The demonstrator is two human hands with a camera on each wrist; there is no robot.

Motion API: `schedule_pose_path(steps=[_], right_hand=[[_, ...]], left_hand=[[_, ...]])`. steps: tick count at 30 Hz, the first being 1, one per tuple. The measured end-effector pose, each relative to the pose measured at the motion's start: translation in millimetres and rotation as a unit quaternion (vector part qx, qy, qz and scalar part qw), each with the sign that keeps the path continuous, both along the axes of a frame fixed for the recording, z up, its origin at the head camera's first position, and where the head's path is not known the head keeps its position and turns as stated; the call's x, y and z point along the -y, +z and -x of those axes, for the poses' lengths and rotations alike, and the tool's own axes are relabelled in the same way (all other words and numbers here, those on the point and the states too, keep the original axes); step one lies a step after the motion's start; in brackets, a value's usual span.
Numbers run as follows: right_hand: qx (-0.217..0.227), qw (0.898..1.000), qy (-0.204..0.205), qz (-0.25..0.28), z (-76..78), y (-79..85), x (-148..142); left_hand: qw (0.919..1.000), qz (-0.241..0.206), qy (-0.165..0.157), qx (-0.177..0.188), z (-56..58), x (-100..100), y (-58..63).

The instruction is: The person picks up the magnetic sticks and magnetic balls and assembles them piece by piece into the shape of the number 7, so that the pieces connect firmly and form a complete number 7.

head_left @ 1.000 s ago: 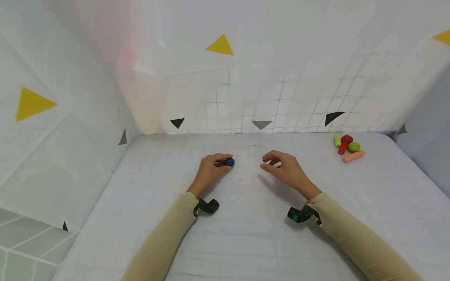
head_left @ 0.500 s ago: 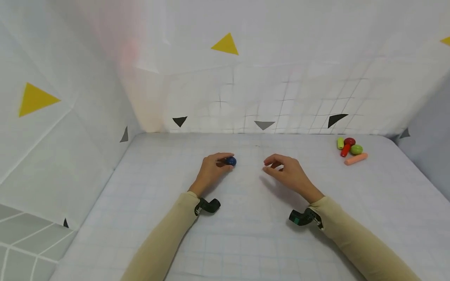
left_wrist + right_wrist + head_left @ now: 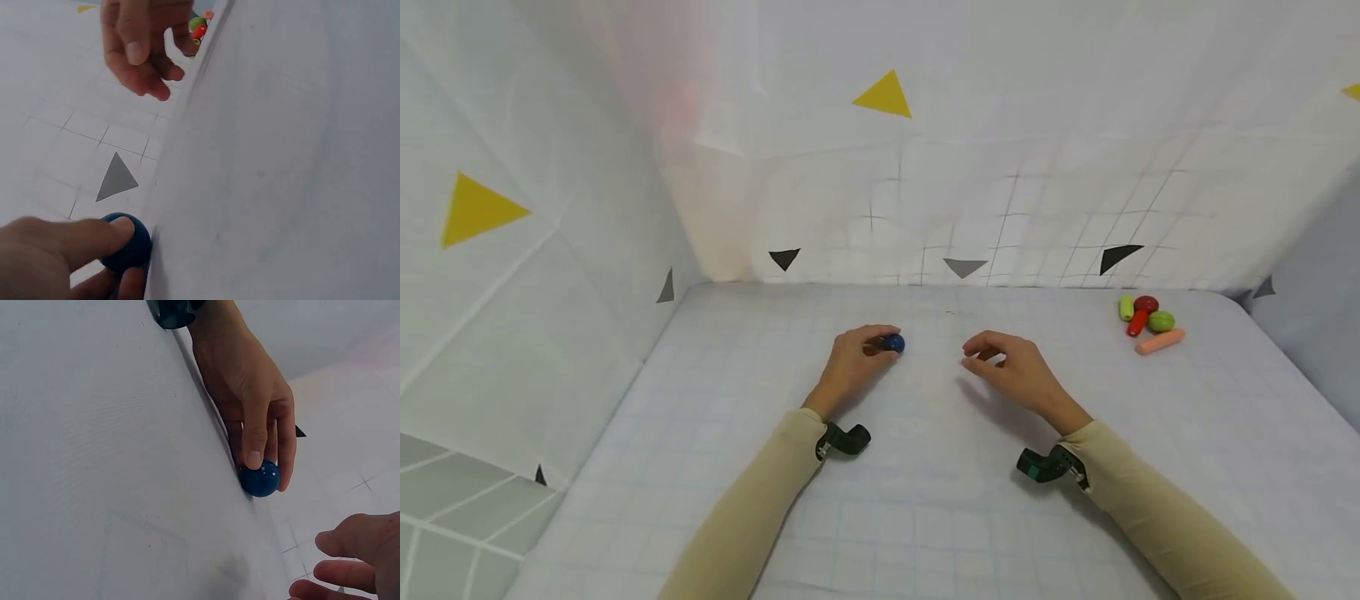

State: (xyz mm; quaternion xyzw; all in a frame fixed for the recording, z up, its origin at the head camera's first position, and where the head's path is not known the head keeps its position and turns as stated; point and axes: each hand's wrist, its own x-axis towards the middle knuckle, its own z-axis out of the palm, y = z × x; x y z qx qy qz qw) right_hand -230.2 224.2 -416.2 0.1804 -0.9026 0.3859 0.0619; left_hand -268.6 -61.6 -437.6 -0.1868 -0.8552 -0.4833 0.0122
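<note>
A shiny blue ball (image 3: 895, 343) is on the white-covered table (image 3: 880, 533), left of its middle. My left hand (image 3: 848, 362) pinches this ball between thumb and fingers, and the thumb lies across the ball (image 3: 134, 253) in the left wrist view. Across a short gap to the right, my right hand (image 3: 1021, 373) hovers over the table with loosely bent fingers and holds nothing. From the right wrist view, the ball (image 3: 262, 481) appears low against the cloth, with the left hand's fingers (image 3: 285, 447) around it.
At the back right lie a yellow-green piece (image 3: 1126, 308), a dark red oval (image 3: 1146, 303), a red piece (image 3: 1138, 323), a green striped oval (image 3: 1162, 322) and a peach-coloured stick (image 3: 1161, 342). A white back wall (image 3: 820, 200) with triangle markers rises behind the table.
The head view has shifted slightly, so the scene sits a little differently in it. Both hands keep nearly the same place, the left still on the ball.
</note>
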Motion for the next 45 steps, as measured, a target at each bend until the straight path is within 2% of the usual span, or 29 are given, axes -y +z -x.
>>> schedule_pose_path(steps=[4, 9, 15, 25, 33, 40, 45], right_hand=[[0.001, 1.000, -0.001, 0.002, 2.4, 2.9, 0.1], [0.004, 1.000, -0.002, -0.001, 3.3, 3.9, 0.4], [0.002, 1.000, -0.010, 0.000, 2.5, 6.8, -2.0], [-0.010, 0.999, -0.032, -0.001, 7.3, 16.8, -19.3], [-0.020, 0.998, -0.054, -0.010, 9.2, 23.1, -33.2], [-0.007, 0.997, -0.080, -0.014, 9.0, 24.8, -51.0], [-0.014, 0.996, -0.088, -0.025, 13.5, 23.7, -62.9]], left_hand=[[0.9999, 0.002, -0.008, 0.008, 5.8, -4.6, 0.8], [1.0000, 0.004, -0.003, 0.003, 8.6, -5.7, -1.6], [1.0000, -0.006, 0.001, -0.001, 6.8, -4.2, -3.5], [0.9998, 0.003, 0.016, 0.008, 7.4, -7.5, -6.6], [0.9999, -0.006, 0.011, 0.005, 4.1, -3.3, -7.4], [0.9999, -0.004, 0.012, 0.005, 1.7, -3.8, -6.3], [0.9998, -0.006, 0.016, 0.004, 0.5, -3.8, -5.1]])
